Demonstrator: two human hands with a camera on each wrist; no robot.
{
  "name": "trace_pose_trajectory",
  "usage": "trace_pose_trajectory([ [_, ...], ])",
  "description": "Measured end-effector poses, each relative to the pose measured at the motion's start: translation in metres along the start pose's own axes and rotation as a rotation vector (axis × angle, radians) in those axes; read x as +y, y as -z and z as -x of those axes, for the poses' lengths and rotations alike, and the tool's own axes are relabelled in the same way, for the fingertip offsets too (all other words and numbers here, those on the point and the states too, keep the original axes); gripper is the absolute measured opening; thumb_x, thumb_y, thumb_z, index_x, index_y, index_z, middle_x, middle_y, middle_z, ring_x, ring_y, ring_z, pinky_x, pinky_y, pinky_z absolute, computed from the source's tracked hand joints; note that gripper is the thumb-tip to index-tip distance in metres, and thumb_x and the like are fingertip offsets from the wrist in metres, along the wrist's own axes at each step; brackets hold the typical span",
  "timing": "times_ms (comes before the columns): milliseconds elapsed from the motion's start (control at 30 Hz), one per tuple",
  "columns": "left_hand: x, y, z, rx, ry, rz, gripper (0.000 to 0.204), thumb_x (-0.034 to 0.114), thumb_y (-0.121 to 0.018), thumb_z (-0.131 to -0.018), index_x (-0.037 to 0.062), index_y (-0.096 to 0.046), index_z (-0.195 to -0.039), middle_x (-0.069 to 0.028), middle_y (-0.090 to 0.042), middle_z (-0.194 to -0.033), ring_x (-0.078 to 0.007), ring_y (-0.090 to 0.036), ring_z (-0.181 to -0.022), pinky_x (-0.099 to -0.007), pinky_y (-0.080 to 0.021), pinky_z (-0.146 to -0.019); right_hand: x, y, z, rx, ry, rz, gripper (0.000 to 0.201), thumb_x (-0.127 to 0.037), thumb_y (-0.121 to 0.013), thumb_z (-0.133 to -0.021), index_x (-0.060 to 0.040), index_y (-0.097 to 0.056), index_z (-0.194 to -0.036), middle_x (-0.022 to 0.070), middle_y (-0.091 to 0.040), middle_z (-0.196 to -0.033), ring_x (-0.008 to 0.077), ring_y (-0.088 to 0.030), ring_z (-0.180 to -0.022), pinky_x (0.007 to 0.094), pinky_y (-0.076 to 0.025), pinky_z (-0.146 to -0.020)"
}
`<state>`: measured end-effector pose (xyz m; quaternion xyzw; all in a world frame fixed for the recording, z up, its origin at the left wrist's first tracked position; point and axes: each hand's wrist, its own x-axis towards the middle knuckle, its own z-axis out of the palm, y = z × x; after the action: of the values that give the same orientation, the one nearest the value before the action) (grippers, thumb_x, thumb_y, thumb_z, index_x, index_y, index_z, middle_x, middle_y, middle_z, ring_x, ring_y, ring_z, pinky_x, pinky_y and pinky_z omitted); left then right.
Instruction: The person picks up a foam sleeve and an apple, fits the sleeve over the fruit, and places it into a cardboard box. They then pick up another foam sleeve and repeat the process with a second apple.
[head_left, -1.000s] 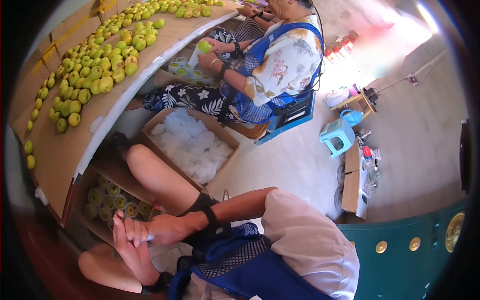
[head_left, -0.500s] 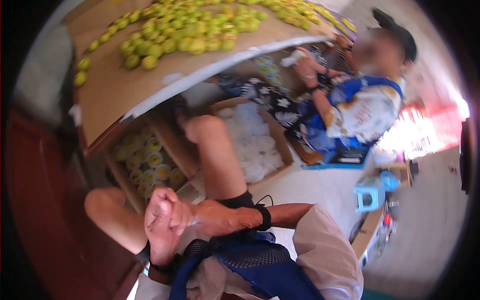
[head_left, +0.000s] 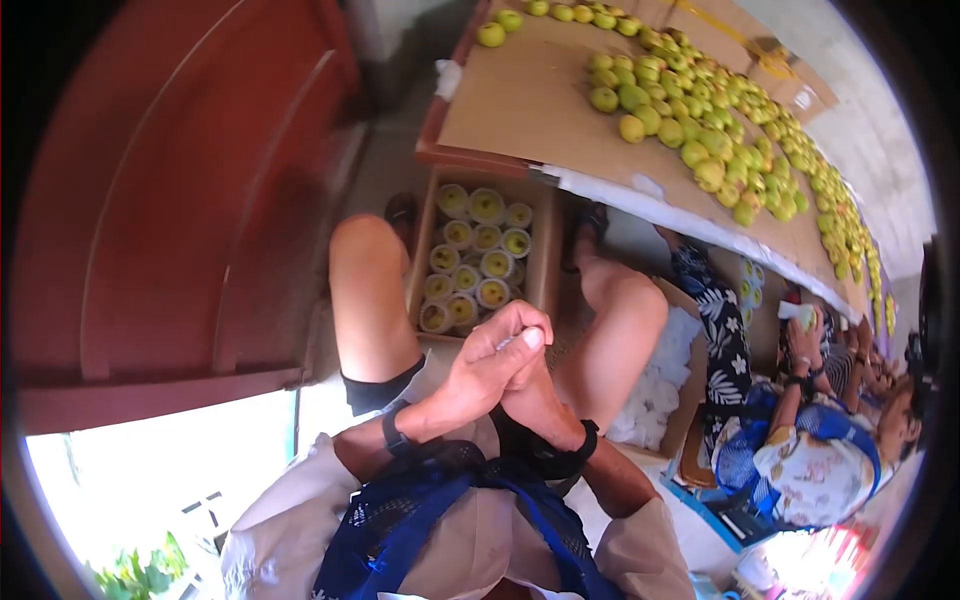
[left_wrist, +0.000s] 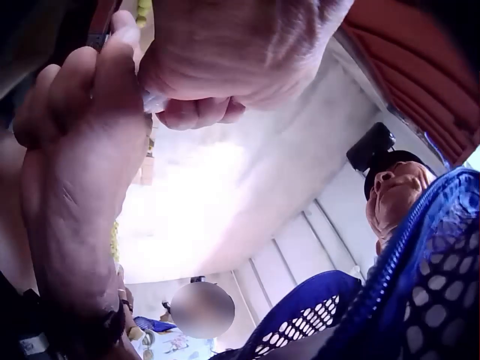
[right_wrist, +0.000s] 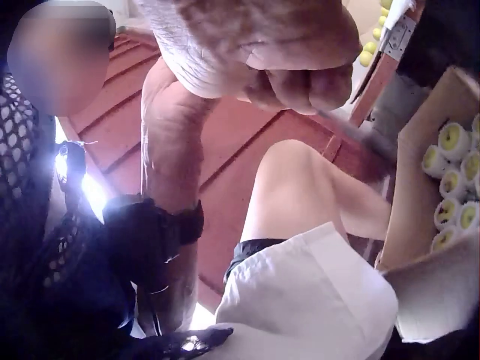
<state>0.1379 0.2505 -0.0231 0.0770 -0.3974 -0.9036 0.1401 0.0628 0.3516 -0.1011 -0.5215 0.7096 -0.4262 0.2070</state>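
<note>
In the head view my left hand [head_left: 475, 375] comes from the left and clasps my right hand [head_left: 545, 405] above my lap. A thumb with a whitish tip [head_left: 533, 338] sticks out on top of the clasp. In the left wrist view the left hand [left_wrist: 236, 49] fills the top and the right hand [left_wrist: 82, 157] stands at the left with bent fingers. A small pale scrap [left_wrist: 155, 101] shows between them; I cannot tell what it is. The right wrist view has the right hand [right_wrist: 262, 45] on top, fingers curled, over the left wrist [right_wrist: 172, 165].
A carton [head_left: 545, 240] of green-yellow apples in white foam nets stands between my knees. Loose apples [head_left: 710, 145] lie on a cardboard-covered table [head_left: 540, 110]. White foam nets [head_left: 655, 385] fill a box at right. A seated person [head_left: 820, 460] works nearby; a red door [head_left: 200, 180] stands left.
The head view has swung left, bringing the red door and the apple carton in and shifting the seated person to the lower right. My hands stay clasped, now with a thumb showing on top.
</note>
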Motion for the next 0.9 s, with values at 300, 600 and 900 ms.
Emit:
trace_pose_trajectory([
  [300,-0.001,0.043,-0.023,0.223,0.037,0.317,0.015,0.022,-0.052,-0.106,0.0073,-0.052,-0.104,0.0055,-0.034,-0.066,-0.0057,-0.03,-0.054,-0.0242,-0.027,-0.049,0.019,-0.03,-0.003,0.056,-0.189,-0.383,0.025,-0.005,-0.063,-0.087,-0.0033,-0.059,-0.112,0.0185,-0.066,-0.094,0.0336,-0.068,-0.087,0.0431,-0.054,-0.077],
  [600,-0.029,0.081,-0.028,0.365,0.157,0.215,0.021,0.024,-0.049,-0.108,0.0113,-0.052,-0.092,0.0071,-0.03,-0.064,-0.0072,-0.03,-0.054,-0.0256,-0.03,-0.053,-0.005,0.002,0.001,-0.302,-0.523,-0.578,0.042,-0.027,-0.061,-0.101,-0.0041,-0.041,-0.129,0.0073,-0.053,-0.11,0.0145,-0.058,-0.095,0.0297,-0.053,-0.076],
  [900,-0.027,0.091,-0.032,0.27,0.155,0.486,0.02,0.024,-0.051,-0.107,0.0048,-0.057,-0.11,0.0054,-0.035,-0.071,-0.0078,-0.034,-0.063,-0.0252,-0.034,-0.063,0.001,-0.005,0.022,-0.006,-0.529,-0.937,0.019,-0.02,-0.048,-0.108,-0.0044,-0.051,-0.118,0.001,-0.055,-0.083,0.0066,-0.052,-0.063,0.0222,-0.042,-0.057],
])
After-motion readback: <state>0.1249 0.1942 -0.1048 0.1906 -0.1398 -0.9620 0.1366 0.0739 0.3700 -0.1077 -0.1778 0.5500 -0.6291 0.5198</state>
